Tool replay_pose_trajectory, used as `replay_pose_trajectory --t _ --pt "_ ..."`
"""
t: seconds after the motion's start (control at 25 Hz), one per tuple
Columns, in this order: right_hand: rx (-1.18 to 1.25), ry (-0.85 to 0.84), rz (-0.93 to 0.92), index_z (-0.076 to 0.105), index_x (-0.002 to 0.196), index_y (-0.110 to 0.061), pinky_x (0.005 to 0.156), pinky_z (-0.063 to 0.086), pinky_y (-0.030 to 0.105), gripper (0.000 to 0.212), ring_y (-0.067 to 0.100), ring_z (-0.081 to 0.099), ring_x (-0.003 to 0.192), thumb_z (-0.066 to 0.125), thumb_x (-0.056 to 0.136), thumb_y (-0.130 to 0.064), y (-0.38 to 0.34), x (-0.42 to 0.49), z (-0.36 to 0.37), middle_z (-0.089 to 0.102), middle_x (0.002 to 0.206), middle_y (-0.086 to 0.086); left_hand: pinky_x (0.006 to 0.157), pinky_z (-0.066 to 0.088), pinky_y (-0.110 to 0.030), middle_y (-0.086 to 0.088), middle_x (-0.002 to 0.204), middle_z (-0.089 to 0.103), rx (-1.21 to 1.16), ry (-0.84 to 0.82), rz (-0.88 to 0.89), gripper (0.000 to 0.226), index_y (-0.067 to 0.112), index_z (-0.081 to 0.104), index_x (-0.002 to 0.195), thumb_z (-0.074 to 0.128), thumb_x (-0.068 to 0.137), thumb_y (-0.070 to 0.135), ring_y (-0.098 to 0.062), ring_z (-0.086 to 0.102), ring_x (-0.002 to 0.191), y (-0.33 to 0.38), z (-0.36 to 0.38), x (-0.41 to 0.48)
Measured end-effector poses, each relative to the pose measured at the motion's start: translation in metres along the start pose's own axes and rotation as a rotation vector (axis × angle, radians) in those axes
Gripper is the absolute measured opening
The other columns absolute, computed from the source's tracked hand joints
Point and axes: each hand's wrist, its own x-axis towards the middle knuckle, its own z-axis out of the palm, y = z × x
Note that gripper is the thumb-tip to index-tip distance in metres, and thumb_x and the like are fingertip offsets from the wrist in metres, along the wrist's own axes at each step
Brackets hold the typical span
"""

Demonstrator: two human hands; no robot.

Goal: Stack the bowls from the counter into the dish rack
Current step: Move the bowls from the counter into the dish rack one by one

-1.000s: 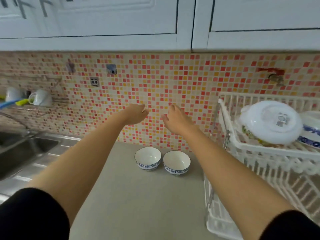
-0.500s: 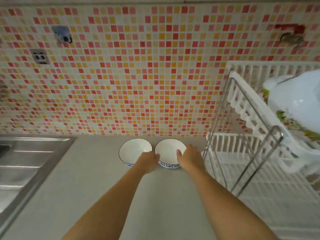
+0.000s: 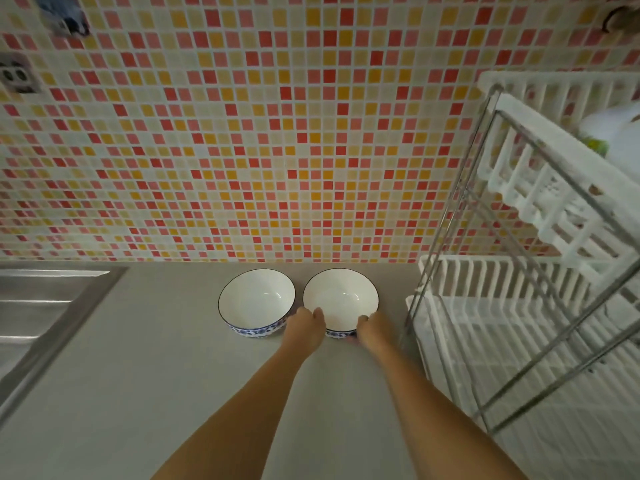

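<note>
Two white bowls with blue-patterned outsides stand side by side on the grey counter by the tiled wall: the left bowl (image 3: 256, 299) and the right bowl (image 3: 341, 296). My left hand (image 3: 306, 323) grips the near left rim of the right bowl, thumb over the edge. My right hand (image 3: 372, 327) grips its near right rim. The left bowl stands untouched beside my left hand. The white two-tier dish rack (image 3: 519, 296) with metal legs stands just right of the bowls.
A steel sink drainboard (image 3: 41, 306) takes up the left edge of the counter. A white dish (image 3: 616, 136) lies on the rack's upper tier at the far right. A wall socket (image 3: 15, 76) sits high on the mosaic wall.
Both hands came down from in front of the wall to the bowls. My left hand shifted from the left bowl's rim to the right bowl, which both hands now hold.
</note>
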Motion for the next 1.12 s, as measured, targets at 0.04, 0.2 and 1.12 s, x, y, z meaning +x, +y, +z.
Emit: replay_pose_trajectory --t 0.04,0.2,1.12 --pt "0.001 0.031 -0.001 0.058 0.105 0.010 0.079 0.055 0.037 0.030 0.035 0.064 0.089 0.041 0.092 -0.011 -0.001 -0.005 0.000 0.067 0.105 0.026 0.096 0.040 -0.036 -0.025 0.129 0.054 0.006 -0.002 -0.004 0.048 -0.006 0.046 0.128 0.030 0.098 0.028 -0.037 0.049 0.119 0.002 -0.002 -0.001" --pt "0.049 0.136 -0.131 0.055 0.112 0.010 0.048 0.051 0.024 0.031 0.038 0.066 0.087 0.042 0.088 -0.006 -0.016 -0.039 -0.016 0.066 0.107 0.024 0.089 0.045 -0.037 -0.024 0.124 0.057 0.001 0.046 0.020 0.046 -0.006 0.049 0.124 0.031 0.098 0.028 -0.036 0.055 0.113 0.019 -0.029 -0.014" --pt "0.077 0.054 -1.058 0.029 0.133 -0.039 0.066 0.058 0.030 0.058 0.004 0.055 0.076 0.036 0.091 0.000 -0.152 -0.312 -0.206 0.050 0.107 -0.016 0.055 0.050 -0.019 0.007 0.091 0.064 -0.421 0.563 0.844 0.037 0.022 0.050 0.131 0.034 0.100 0.035 -0.015 0.064 0.082 0.128 -0.218 -0.240"
